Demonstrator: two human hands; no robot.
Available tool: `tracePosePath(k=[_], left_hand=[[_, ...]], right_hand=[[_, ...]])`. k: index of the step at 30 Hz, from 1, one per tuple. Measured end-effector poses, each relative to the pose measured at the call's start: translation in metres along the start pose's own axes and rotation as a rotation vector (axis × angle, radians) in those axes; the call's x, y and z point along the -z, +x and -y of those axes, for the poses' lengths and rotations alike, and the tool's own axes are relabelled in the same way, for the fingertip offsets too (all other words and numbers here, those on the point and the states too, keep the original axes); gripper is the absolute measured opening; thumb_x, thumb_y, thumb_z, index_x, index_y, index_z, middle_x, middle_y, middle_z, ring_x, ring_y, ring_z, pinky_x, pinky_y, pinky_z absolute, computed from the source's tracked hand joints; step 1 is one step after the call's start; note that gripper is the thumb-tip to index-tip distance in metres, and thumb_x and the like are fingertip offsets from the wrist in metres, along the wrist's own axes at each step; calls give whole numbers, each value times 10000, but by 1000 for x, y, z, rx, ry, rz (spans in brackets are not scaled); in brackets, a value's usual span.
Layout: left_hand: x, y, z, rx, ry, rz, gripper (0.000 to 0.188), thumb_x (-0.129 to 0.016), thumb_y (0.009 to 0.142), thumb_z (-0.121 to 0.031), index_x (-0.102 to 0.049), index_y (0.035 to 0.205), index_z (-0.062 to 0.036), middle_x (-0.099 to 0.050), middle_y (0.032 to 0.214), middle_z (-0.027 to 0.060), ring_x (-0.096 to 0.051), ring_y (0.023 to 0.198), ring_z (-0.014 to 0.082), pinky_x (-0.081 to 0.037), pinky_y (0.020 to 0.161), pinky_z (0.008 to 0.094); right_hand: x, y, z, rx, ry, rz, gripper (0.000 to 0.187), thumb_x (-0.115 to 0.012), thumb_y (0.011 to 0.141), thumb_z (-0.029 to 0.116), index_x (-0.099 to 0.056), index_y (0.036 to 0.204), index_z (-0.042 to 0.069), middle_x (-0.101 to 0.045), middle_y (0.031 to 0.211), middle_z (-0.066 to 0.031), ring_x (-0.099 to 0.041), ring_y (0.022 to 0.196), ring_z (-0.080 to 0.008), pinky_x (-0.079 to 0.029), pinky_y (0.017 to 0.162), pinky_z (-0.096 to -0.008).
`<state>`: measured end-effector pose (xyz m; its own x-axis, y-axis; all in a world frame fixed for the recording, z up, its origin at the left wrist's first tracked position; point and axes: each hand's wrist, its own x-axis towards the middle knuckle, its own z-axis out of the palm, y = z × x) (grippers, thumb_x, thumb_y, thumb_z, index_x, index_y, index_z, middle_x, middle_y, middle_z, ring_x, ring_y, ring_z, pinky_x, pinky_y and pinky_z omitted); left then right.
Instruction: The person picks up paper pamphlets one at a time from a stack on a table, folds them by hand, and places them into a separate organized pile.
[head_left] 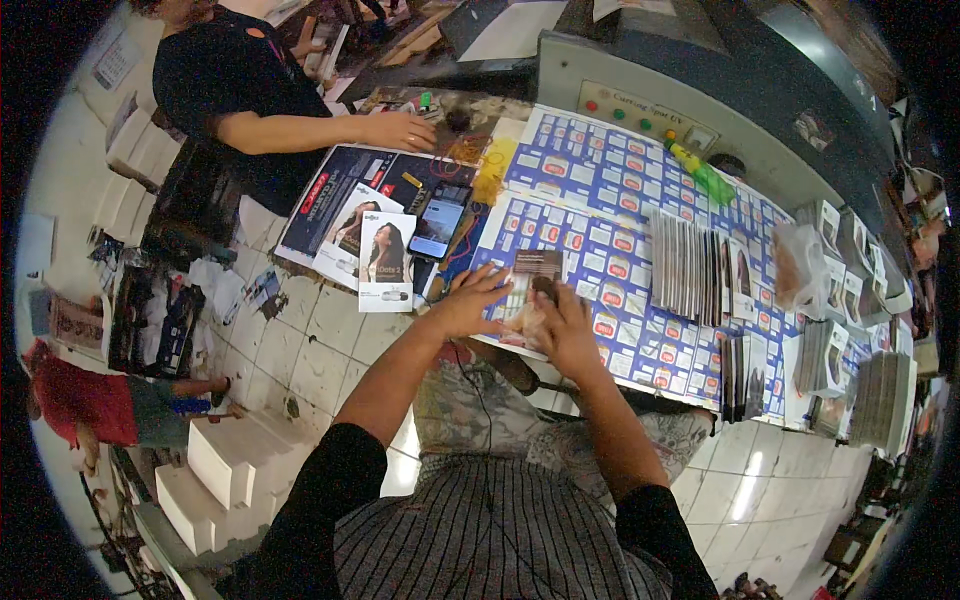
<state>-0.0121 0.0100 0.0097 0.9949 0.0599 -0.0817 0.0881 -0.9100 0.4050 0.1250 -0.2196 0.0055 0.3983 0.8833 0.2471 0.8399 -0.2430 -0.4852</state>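
My left hand [474, 304] rests at the near left edge of a table covered with blue printed sheets [625, 235]. Its fingers are spread, with the tips touching the left side of a small printed carton piece [538, 262], brown at its top. My right hand [568, 330] presses on the right side of this piece with bent fingers. Under those fingers is something pale and crumpled that I cannot make out. To the left lie two white printed boxes, the nearer box [388, 265] showing a picture of a person, and a phone [440, 225] with its screen lit.
A row of upright cartons [690, 270] stands right of my hands, with more stacks [880, 400] and a clear plastic bag [798, 268] beyond. A green bottle [708, 180] lies near the grey machine panel [640, 100]. Another person's hand [400, 132] rests at the far left; white boxes [225, 465] stand below.
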Motion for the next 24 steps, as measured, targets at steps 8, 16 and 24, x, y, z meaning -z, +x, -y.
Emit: tracePosePath(k=[8, 16, 24], left_hand=[[10, 11, -6, -35, 127, 84, 814, -772, 779, -428, -447, 1444, -88, -242, 1626, 96, -163, 1511, 311, -208, 1166, 539], [25, 20, -25, -6, 241, 184, 806, -756, 787, -453, -419, 1479, -211, -283, 1608, 93, -242, 1478, 358, -176, 1111, 670], [26, 24, -31, 30, 280, 226, 840, -738, 792, -504, -372, 1517, -289, -265, 1615, 87, -233, 1472, 384, -137, 1097, 718]], right_hand=[[41, -54, -57, -418, -392, -266, 561, -720, 826, 243, -555, 1334, 72, -541, 1264, -215, -504, 1186, -394, -367, 1001, -558], [54, -27, -30, -196, 11, -88, 512, -748, 807, 188, -609, 1291, 99, -592, 1027, -172, -596, 933, -350, -509, 815, -447], [45, 30, -61, -205, -265, -134, 409, -699, 840, 217, -663, 1247, 197, -613, 963, -101, -602, 914, -301, -497, 767, -456]])
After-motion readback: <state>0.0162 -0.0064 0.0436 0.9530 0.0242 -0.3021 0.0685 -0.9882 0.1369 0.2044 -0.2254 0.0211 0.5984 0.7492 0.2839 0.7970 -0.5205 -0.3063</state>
